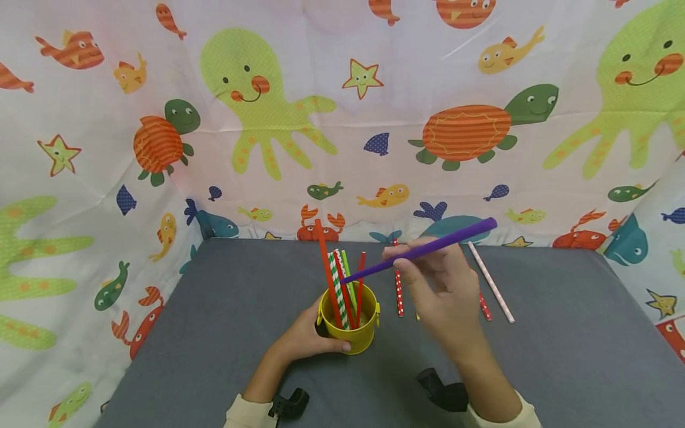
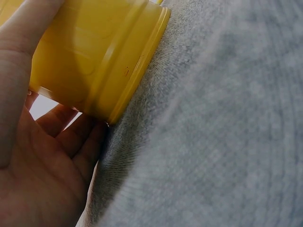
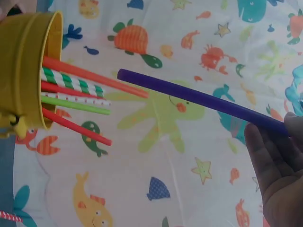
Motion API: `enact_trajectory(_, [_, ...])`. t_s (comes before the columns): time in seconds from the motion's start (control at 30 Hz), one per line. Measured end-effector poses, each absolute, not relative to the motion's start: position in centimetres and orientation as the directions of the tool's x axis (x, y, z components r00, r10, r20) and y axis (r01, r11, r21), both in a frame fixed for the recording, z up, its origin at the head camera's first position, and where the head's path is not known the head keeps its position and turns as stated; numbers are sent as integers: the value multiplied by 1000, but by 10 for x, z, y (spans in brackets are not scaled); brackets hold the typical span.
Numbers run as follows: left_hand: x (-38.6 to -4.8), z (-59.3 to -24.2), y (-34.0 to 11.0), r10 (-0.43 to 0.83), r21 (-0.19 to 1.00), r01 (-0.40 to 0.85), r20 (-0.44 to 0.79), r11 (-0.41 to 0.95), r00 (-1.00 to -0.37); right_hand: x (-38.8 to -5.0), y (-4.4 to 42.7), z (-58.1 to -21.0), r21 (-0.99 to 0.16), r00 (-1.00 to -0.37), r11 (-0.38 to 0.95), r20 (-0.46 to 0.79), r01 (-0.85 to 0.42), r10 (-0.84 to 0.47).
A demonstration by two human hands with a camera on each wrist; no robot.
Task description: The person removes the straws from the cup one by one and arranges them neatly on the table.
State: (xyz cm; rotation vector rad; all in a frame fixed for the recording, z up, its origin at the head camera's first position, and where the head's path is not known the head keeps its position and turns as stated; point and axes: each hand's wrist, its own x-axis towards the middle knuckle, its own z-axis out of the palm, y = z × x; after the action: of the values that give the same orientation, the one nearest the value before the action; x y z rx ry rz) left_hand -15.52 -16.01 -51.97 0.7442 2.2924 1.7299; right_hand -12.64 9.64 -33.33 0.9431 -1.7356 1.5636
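My left hand (image 1: 307, 336) grips a small yellow bucket (image 1: 357, 342) from its left side, thumb across the front. In the left wrist view the fingers curl round the bucket's wall (image 2: 71, 61) close to its base, which stands on the grey surface. Inside the bucket lean several straws: an orange straw (image 1: 326, 270), a green-and-white striped straw (image 1: 339, 294), red ones, a dotted white one and a light green one. Between thumb and fingers my right hand (image 1: 446, 297) pinches a purple straw (image 1: 455, 237), tilted. Its free end (image 3: 124, 74) is apart from the bucket in the right wrist view.
Behind the right hand, more straws lie on the grey table (image 1: 214, 333): a red dotted straw (image 1: 399, 291), a pale pink straw (image 1: 491, 282) and a partly hidden red one (image 1: 484, 307). A sea-animal cloth (image 1: 321, 35) hangs at the back and sides.
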Motion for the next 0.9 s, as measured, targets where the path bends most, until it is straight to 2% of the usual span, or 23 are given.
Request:
enact_trajectory(0.23, [-154, -520, -160, 473, 936, 276, 146, 219, -869, -129, 119, -335, -508, -523, 174, 851, -844, -48])
enact_trajectory(0.43, [-155, -520, -160, 471, 933, 280, 146, 228, -870, -131, 139, -335, -489, -493, 187, 869, -852, 29])
enact_trajectory(0.57, [-155, -521, -161, 470, 932, 283, 150, 227, -870, -134, 153, -340, -514, -513, 233, 856, -826, 70])
enact_trajectory(0.8, [-156, -522, -160, 481, 942, 282, 164, 182, -861, -134, 186, -356, -581, -597, 467, 791, -667, 131])
enact_trajectory(0.9, [-155, -521, -160, 485, 941, 287, 171, 177, -858, -135, 198, -361, -580, -613, 547, 776, -603, 147])
